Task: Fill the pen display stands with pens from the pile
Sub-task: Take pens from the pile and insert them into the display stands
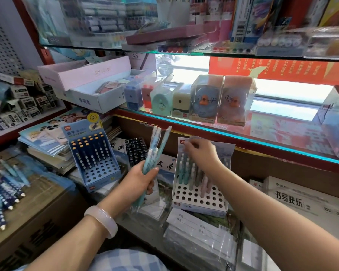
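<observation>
- The left hand (143,178) is wrapped around a bundle of pale blue pens (155,151), gripped at mid-length so the tops fan upward and the tips hang below the palm. Held like this, it likely serves as a ready supply within easy reach of the other hand.
- The right hand (201,153) reaches over the back rows of the white stand (200,198), fingers curled down toward the pen tops. It seems to be seating or pinching one pen, but blur hides whether anything is actually between the fingertips.
- In that stand, teal, grey and pink pens (192,173) fill the rear holes upright; the front rows of holes are bare. Filling from the back forward keeps the hand from knocking pens already placed.
- To the left, well apart, a blue stand (95,159) tilts backward, with dark pens in its upper rows and vacant holes lower down.
- A pile of blue pens (2,194) lies loose on a cardboard box (37,218) at the far left, near the left forearm, which wears a pale bangle (104,219).
- A glass shelf (243,132) above carries boxed sharpeners; stacked notebooks (47,145) sit behind the blue stand.
- Judging by the open holes, both stands are partly filled.
</observation>
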